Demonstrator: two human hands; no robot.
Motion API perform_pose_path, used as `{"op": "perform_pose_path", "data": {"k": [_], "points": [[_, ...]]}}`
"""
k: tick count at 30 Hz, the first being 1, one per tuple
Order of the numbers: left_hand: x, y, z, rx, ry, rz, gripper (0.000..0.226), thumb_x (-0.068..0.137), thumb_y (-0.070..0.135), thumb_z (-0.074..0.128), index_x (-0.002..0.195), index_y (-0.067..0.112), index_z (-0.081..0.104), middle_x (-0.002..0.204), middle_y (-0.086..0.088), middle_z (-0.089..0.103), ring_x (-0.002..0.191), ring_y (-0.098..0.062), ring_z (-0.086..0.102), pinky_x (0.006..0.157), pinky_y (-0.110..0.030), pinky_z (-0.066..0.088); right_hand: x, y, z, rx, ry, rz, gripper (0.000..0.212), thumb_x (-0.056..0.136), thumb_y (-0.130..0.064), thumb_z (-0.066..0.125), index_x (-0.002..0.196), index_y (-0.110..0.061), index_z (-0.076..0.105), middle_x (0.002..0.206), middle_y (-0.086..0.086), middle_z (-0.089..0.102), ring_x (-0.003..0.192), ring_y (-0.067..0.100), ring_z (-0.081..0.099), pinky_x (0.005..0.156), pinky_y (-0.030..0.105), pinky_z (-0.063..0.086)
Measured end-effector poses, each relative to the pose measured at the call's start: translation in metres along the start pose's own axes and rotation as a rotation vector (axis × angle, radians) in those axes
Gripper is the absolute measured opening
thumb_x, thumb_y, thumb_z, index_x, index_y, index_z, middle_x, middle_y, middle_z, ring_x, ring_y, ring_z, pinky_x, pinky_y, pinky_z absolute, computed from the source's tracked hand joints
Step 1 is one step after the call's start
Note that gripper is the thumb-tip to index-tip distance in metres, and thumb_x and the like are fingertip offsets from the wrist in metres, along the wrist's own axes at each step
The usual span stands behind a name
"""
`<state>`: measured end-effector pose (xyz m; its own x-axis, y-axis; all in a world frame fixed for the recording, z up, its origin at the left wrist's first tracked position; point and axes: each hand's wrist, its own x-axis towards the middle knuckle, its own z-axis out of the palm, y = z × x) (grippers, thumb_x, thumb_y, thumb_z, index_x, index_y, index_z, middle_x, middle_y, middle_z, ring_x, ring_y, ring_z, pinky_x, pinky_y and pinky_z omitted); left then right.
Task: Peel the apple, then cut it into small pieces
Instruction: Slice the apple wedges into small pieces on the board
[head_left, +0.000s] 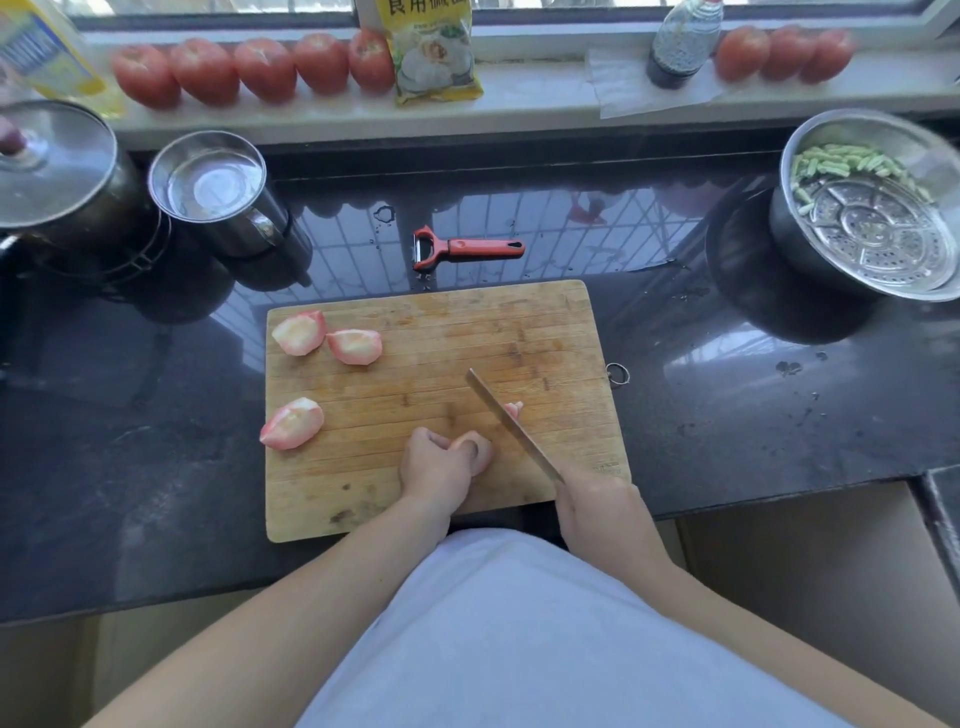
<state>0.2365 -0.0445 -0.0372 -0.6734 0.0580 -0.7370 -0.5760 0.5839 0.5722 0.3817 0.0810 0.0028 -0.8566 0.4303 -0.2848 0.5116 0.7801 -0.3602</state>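
Left hand (441, 465): my fingers curled over an apple piece (480, 454), pinning it to the cutting board (441, 374).
Right hand (597, 504): gripping the knife (511, 423), blade just right of that piece.
Other apple: three peeled quarters (300, 332) at board's left.
Peeler (467, 248): on table behind board.

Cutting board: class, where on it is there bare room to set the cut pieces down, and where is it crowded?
Bare room: the cutting board's far right part, right of the two far apple quarters and beyond the knife; also its near-left corner, below the third quarter. Crowded: the near middle, where the left hand holds a piece and the right hand grips the knife.
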Motion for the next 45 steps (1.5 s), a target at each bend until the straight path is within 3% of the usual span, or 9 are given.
{"op": "perform_pose_path", "data": {"k": [6,15,19,22,25,28,31,35,45], "points": [[0.001,0.0,0.002,-0.012,-0.03,-0.043,0.047,0.078,0.042,0.082,0.104,0.012,0.056,0.099,-0.005,0.07,0.083,-0.021,0.057,0.066,-0.035,0.041,-0.013,0.01,0.004,-0.157,-0.029,-0.091,0.021,0.077,-0.015,0.063,0.096,-0.021,0.069,0.054,0.003,0.058,0.038,0.033,0.052,0.034,0.032,0.038],[-0.003,0.003,0.002,-0.043,-0.021,-0.041,0.043,0.083,0.042,0.081,0.099,0.013,0.054,0.085,0.002,0.064,0.073,-0.014,0.051,0.061,-0.032,0.038,-0.011,0.012,0.005,-0.23,-0.014,-0.12,0.014,0.073,-0.014,0.059,0.084,-0.018,0.067,0.051,0.002,0.056,0.035,0.034,0.05,0.031,0.033,0.038],[0.001,0.001,0.001,-0.01,-0.027,-0.039,0.042,0.081,0.044,0.08,0.094,0.014,0.054,0.096,-0.005,0.068,0.08,-0.02,0.055,0.064,-0.034,0.04,-0.014,0.011,0.0,-0.231,-0.052,-0.129,0.015,0.068,-0.012,0.062,0.081,-0.018,0.067,0.048,0.0,0.052,0.032,0.031,0.046,0.035,0.027,0.025],[0.002,0.002,0.0,0.01,-0.023,-0.039,0.037,0.082,0.042,0.078,0.094,0.015,0.056,0.1,-0.005,0.067,0.083,-0.021,0.055,0.065,-0.034,0.041,-0.016,0.015,-0.003,-0.247,-0.064,-0.118,0.02,0.064,-0.01,0.066,0.082,-0.019,0.069,0.044,-0.005,0.036,0.032,0.028,0.032,0.038,0.026,0.019],[0.0,0.003,0.001,-0.003,-0.02,-0.038,0.035,0.086,0.039,0.074,0.099,0.012,0.057,0.097,-0.004,0.067,0.081,-0.02,0.055,0.064,-0.034,0.04,-0.008,0.0,-0.011,-0.263,-0.18,-0.067,0.015,0.081,-0.024,0.059,0.092,-0.014,0.06,0.067,0.005,0.062,0.053,0.033,0.048,0.049,0.034,0.039],[-0.002,0.005,0.001,-0.017,-0.011,-0.014,0.03,0.083,0.035,0.073,0.1,0.018,0.056,0.101,-0.005,0.069,0.088,-0.022,0.063,0.072,-0.035,0.051,0.018,-0.022,-0.005,-0.209,-0.295,-0.028,0.019,0.092,-0.023,0.043,0.106,-0.014,0.053,0.093,0.011,0.068,0.085,0.039,0.064,0.063,0.037,0.039],[-0.003,0.007,-0.001,0.002,-0.021,-0.007,0.028,0.084,0.032,0.072,0.098,0.015,0.055,0.101,-0.007,0.068,0.088,-0.023,0.062,0.066,-0.034,0.045,0.025,-0.026,-0.003,-0.126,-0.19,0.003,0.019,0.093,-0.01,0.042,0.104,-0.014,0.056,0.089,0.011,0.067,0.083,0.039,0.064,0.063,0.04,0.043],[-0.002,0.005,-0.002,-0.018,-0.038,-0.019,0.028,0.088,0.029,0.07,0.103,0.01,0.055,0.101,-0.007,0.067,0.085,-0.02,0.058,0.064,-0.033,0.041,0.0,-0.009,-0.014,0.019,-0.079,0.029,0.009,0.096,-0.015,0.053,0.093,-0.012,0.061,0.074,0.01,0.067,0.069,0.036,0.062,0.058,0.043,0.049],[-0.003,0.007,-0.001,-0.036,-0.041,-0.028,0.033,0.089,0.035,0.075,0.094,0.017,0.048,0.09,0.001,0.062,0.073,-0.012,0.05,0.058,-0.03,0.034,-0.008,-0.006,-0.013,-0.138,-0.186,0.0,0.021,0.096,-0.022,0.047,0.111,-0.02,0.061,0.077,0.005,0.068,0.071,0.033,0.065,0.063,0.042,0.055]]}}
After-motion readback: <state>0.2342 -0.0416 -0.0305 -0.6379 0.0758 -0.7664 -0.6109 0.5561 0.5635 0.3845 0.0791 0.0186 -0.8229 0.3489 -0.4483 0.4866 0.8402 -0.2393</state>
